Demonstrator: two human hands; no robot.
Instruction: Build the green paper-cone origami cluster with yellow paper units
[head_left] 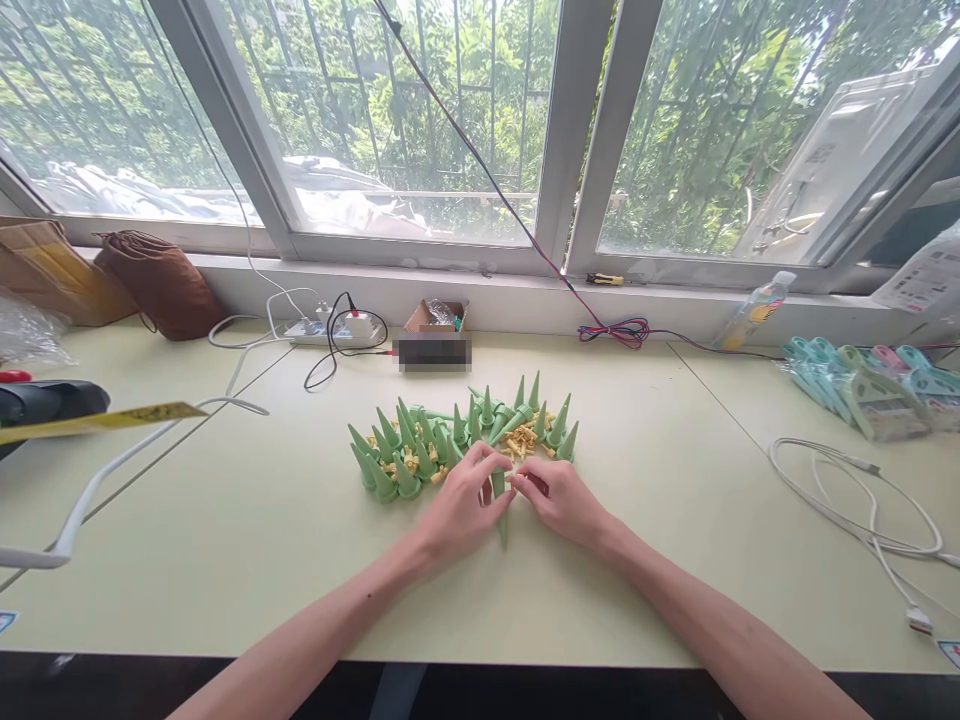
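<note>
Near the middle of the table (300, 600), my left hand (461, 495) is closed around a green cone-shaped spike (503, 532), its point turned toward me. My right hand (562, 497) meets it from the right, thumb and fingers pinched on a small pale yellow piece (511, 476) at the spike's side. Fingers partly hide that piece, so I cannot tell whether it is seated in the spike. Just beyond my hands lies a heap of small yellow pieces (519, 443). Several green spikes (385, 487) stand upright in clusters to the left and behind, with yellow pieces among them.
At the back are a power strip (300, 333), a small cardboard box (437, 315) and a coiled red-and-blue cable (615, 333). A bottle (757, 310) leans by the window. Bagged teal items (877, 390) and a white cable (855, 500) lie right; a brown pouch (161, 285) sits left.
</note>
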